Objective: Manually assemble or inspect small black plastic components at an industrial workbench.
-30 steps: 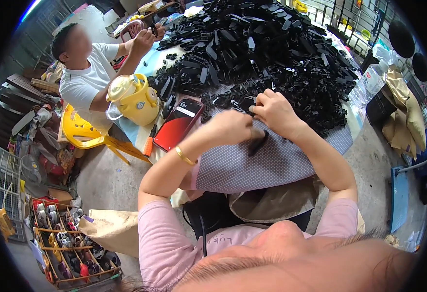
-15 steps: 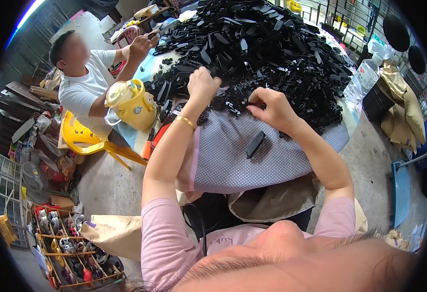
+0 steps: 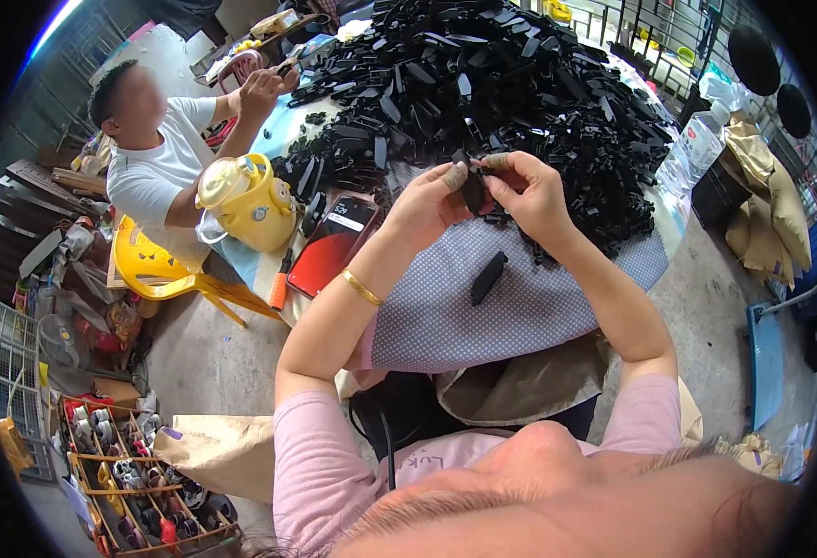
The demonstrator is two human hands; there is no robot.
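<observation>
My left hand (image 3: 435, 200) grips a black elongated plastic part (image 3: 473, 189) between thumb and fingers, above the near edge of the heap. Close against its right side, my right hand (image 3: 528, 192) is pinched at the same part; whether a smaller piece sits in those fingertips is too small to tell. Tape is wrapped round a finger of each hand. A large heap of black plastic parts (image 3: 520, 84) spreads beyond both hands. One separate black part (image 3: 488, 277) lies on the dotted grey-blue cloth (image 3: 436, 321) nearer to me.
Left of my forearm are a red phone (image 3: 334, 244), an orange-handled tool (image 3: 279, 286) and a yellow jug (image 3: 252, 205). A co-worker (image 3: 162, 158) handles something small at the far left. A yellow chair (image 3: 162, 265) and a compartment rack (image 3: 143, 474) stand at left; a plastic bottle (image 3: 697, 144) is at right.
My hands have come together from apart at the heap's edge. The left now holds a black part, with the right against it. The phone shows more fully as my left arm shifted right.
</observation>
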